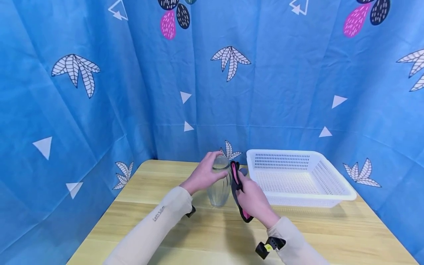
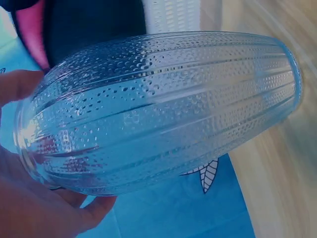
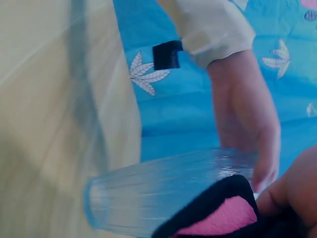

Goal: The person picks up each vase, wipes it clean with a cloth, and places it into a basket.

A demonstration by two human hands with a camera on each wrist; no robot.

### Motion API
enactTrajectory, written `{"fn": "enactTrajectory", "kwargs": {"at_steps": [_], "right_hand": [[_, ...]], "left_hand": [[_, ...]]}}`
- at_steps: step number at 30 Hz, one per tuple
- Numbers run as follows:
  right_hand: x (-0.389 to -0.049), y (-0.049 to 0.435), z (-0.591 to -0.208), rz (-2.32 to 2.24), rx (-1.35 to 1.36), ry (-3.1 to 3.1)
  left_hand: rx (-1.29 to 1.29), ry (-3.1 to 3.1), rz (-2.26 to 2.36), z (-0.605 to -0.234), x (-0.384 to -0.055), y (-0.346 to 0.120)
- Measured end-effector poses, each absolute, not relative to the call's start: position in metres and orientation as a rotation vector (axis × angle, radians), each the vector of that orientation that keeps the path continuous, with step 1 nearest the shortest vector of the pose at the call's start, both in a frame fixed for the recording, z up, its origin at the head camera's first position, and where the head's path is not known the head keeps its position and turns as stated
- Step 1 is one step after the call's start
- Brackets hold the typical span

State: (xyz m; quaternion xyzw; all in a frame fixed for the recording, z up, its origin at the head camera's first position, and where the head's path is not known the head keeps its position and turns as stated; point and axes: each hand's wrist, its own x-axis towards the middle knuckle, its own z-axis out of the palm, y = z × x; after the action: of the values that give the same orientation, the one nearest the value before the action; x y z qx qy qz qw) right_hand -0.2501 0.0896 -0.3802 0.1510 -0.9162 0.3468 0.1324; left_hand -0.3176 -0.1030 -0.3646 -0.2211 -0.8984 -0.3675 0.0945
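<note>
My left hand [image 1: 206, 173] grips a clear, ribbed glass vase [image 1: 218, 191] near its rim, thumb on one side and fingers on the other. The left wrist view shows bead-like texture or drops over the glass [image 2: 163, 109]. The vase stands nearly upright; whether its base touches the table I cannot tell. Just right of it, my right hand [image 1: 253, 195] holds a flat, dark item with a black edge and pink fuzzy fabric [image 3: 218, 218]. Its exact kind is unclear, as the fingers hide part of it. In the head view it is close beside the vase.
A white plastic basket [image 1: 344, 193] with slotted walls sits on the right of the wooden table [image 1: 198, 235]. Blue patterned curtain [image 1: 281, 92] hangs behind and along both sides. A small grey-blue rounded shape [image 1: 244, 171] shows behind the dark item.
</note>
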Motion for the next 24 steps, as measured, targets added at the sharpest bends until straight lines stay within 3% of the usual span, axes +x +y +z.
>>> {"fn": "enactTrajectory", "kwargs": {"at_steps": [10, 24], "right_hand": [[-0.273, 0.085, -0.384, 0.843, 0.498, -2.562], [-0.299, 0.081, -0.434, 1.111, 0.419, -2.848]], "left_hand": [[-0.682, -2.618, -1.184, -0.369, -0.323, -0.099], [-0.645, -2.603, -1.149, -0.371, -0.322, -0.1]]}}
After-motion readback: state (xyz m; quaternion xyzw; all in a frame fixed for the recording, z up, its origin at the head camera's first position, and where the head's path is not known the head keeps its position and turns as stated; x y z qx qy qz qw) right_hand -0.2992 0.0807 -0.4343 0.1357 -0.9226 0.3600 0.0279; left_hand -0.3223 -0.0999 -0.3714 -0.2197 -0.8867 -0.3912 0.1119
